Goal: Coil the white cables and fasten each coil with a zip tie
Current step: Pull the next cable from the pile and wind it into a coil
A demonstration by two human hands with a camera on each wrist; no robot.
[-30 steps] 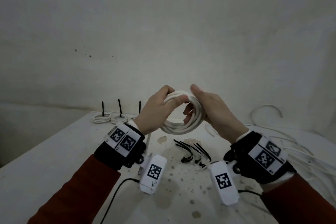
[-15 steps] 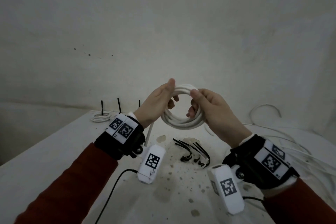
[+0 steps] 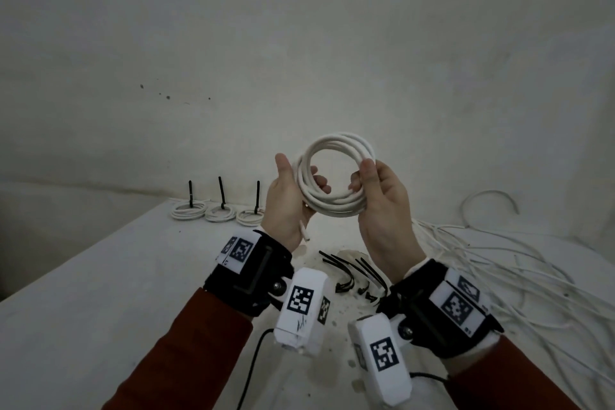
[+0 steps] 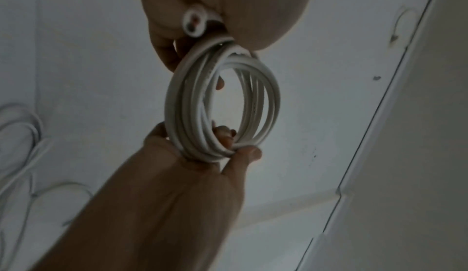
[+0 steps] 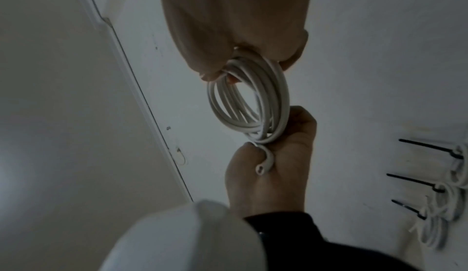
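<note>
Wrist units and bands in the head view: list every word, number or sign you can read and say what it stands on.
No readable words or numbers.
Left wrist unit: a black-and-white square code; the scribble below is illegible.
Right wrist unit: a square code only.
Left wristband: square codes; the small mark is too blurred to read.
Right wristband: square codes; the tiny mark is unreadable.

White table (image 3: 100,293) held 3 tied coils (image 3: 218,211) at far edge, black zip ties (image 3: 352,273) nearer, loose cables (image 3: 519,263) right of them.

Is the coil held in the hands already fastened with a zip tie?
No: the coil shows bare white loops, and the loose zip ties lie on the table.
</note>
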